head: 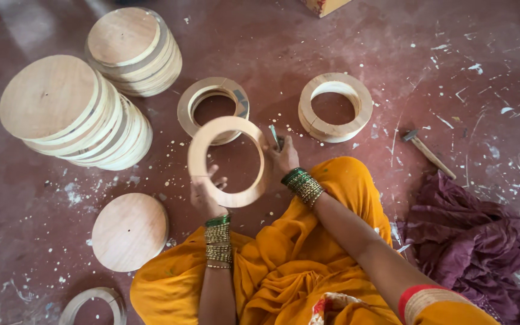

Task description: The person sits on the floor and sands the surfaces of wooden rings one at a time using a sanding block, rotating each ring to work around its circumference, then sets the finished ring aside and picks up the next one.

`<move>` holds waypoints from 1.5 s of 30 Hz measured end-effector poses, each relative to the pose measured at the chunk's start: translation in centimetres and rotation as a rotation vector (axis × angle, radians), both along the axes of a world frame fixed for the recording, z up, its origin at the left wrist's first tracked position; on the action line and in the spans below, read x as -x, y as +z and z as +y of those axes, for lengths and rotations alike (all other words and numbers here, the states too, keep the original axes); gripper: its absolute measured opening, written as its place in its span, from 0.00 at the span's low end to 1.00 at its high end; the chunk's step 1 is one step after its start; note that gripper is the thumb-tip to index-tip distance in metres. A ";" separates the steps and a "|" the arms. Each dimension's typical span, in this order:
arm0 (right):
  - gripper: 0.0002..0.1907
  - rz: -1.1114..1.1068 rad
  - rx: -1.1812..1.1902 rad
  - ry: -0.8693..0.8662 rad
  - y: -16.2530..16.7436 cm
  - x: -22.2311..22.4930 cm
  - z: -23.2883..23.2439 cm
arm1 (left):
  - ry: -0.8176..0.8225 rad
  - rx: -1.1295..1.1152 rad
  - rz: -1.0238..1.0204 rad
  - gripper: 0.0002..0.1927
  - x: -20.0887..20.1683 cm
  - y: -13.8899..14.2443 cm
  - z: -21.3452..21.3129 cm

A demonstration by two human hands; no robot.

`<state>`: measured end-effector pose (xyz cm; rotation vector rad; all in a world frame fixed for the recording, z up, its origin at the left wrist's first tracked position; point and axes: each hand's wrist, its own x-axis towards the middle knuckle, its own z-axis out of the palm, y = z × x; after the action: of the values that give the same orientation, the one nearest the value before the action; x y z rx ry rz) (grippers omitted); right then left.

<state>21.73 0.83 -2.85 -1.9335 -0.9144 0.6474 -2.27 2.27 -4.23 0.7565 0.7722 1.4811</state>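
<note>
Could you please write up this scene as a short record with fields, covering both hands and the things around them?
setting: reddish paint-flecked floor, person seated in orange garment
left hand: grips lower edge of a wooden ring, held upright
right hand: steadies the ring's right side
stacks: two leaning piles of wooden discs
loose disc: flat, by the left knee
other rings: thin ring, thick stacked rings, one at bottom left
hammer: lying on floor
cloth: maroon, crumpled

Two stacks of round wooden discs (76, 111) upper left, a lone wooden disc (129, 231) flat on the red floor (440, 78), small hammer (427, 152) beside crumpled maroon cloth (470, 244).
</note>
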 end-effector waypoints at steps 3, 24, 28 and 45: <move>0.33 0.174 0.043 0.039 0.1 0.1 -0.2 | 0.003 0.049 -0.210 0.31 0.5 -0.6 0.6; 0.15 0.825 -0.716 -0.247 3.1 -14.6 -1.6 | -0.393 -0.007 0.151 0.45 -1.3 3.4 -1.5; 0.14 0.716 -0.938 -0.345 4.8 -21.8 -3.3 | -0.379 0.014 0.126 0.42 -1.0 4.1 -1.2; 0.19 0.754 -0.768 -0.432 4.2 -28.6 -3.4 | -0.445 0.105 0.263 0.34 -0.8 3.6 -1.4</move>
<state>50.31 -2.53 1.32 -1.0048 -0.1852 0.5768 -1.44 0.89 -0.65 0.9828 0.8080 0.9467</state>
